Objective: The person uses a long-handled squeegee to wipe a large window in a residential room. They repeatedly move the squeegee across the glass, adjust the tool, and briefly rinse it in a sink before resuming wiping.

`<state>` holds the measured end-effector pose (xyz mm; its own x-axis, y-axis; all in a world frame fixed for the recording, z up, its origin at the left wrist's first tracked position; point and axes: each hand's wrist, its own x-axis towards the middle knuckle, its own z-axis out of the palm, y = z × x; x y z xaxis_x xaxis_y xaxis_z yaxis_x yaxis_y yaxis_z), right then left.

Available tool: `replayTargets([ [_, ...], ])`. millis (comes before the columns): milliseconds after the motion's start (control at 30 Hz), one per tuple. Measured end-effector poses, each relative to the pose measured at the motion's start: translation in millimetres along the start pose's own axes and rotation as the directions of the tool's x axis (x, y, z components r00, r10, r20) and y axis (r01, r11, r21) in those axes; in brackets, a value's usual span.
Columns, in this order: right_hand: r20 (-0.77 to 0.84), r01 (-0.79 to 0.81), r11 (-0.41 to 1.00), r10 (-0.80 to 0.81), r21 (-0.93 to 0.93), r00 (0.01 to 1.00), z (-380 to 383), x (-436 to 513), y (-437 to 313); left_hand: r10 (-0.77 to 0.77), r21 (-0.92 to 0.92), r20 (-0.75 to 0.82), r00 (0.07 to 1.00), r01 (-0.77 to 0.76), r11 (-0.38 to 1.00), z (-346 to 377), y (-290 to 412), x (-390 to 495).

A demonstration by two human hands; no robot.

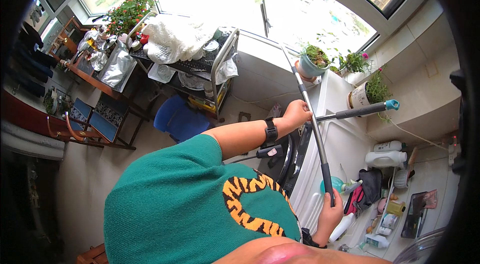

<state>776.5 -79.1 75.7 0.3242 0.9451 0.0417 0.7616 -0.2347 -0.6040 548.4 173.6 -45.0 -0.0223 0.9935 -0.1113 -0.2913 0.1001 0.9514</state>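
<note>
A long metal pole (pixel 317 134) with dark grey grip sections slants down in front of me, its thin far end near the window sill. My left hand (pixel 297 115), with a black wristband, has its fingers closed around the pole's middle. Lower down, my right hand (pixel 330 209) grips the dark foam handle at its near end. A second rod (pixel 362 110) with a grey grip and turquoise end cap sticks out to the right, crossing behind the pole near my left hand. Whether the two are joined is hidden. Both lie above a white sink with a washboard (pixel 313 207).
Potted plants (pixel 313 60) stand along the sill and ledge. Bottles (pixel 386 159), a grey-and-pink cloth (pixel 365 193) and a turquoise spray bottle (pixel 333 184) crowd the sink's right side. A loaded trolley cart (pixel 225 58), blue chair (pixel 180 118) and wooden armchair (pixel 103 118) stand left.
</note>
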Motion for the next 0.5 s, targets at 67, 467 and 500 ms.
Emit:
replayTargets([
  [67,-0.006,0.014,1.000,-0.014,-0.001,1.000,-1.7,-7.7,3.8,-0.036,0.021,0.008,0.999,0.036,0.999,4.3,0.6,-7.2],
  [467,0.029,0.110,0.985,-0.115,0.135,0.993,18.8,-14.7,-10.0,-0.029,-0.165,0.108,0.994,0.047,0.985,-62.3,40.4,-20.1],
  [500,0.036,0.114,0.980,-0.121,0.161,0.992,23.5,-10.2,-15.5,0.002,-0.175,0.091,0.996,0.014,0.984,-73.1,46.5,-16.7],
])
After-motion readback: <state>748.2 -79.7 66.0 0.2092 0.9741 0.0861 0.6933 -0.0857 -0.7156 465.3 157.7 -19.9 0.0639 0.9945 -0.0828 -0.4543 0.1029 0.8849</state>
